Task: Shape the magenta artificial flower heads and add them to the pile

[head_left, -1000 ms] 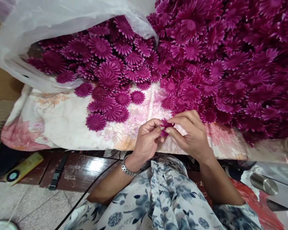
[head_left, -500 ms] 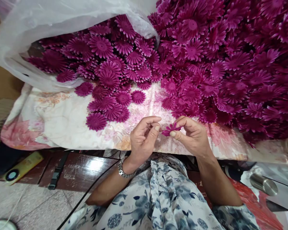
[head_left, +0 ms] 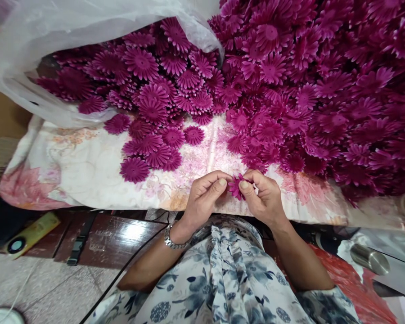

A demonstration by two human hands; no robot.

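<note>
A small magenta artificial flower [head_left: 235, 187] is pinched between the thumb and fingers of my right hand [head_left: 265, 195], its petals facing up. Beside it on the left, my left hand [head_left: 204, 195] has thumb and index finger pressed together close to the petal edge. Whatever lies between those fingertips is too small to make out. Both hands are just above the front part of the floral cloth [head_left: 87, 166]. Loose flower heads [head_left: 135, 169] of the same kind lie on the cloth to the left.
A large heap of magenta flowers [head_left: 310, 94] covers the right and back. At the back left, a clear plastic bag [head_left: 16, 58] lies open with more flowers spilling out. Below the cloth's edge are a yellow object [head_left: 37, 229], a black strap buckle [head_left: 76, 247] and a metal cylinder [head_left: 369, 259].
The flower has been tilted so its petals show more, and it is turned in my right fingers. My left hand has moved slightly right and its thumb and index finger have closed.
</note>
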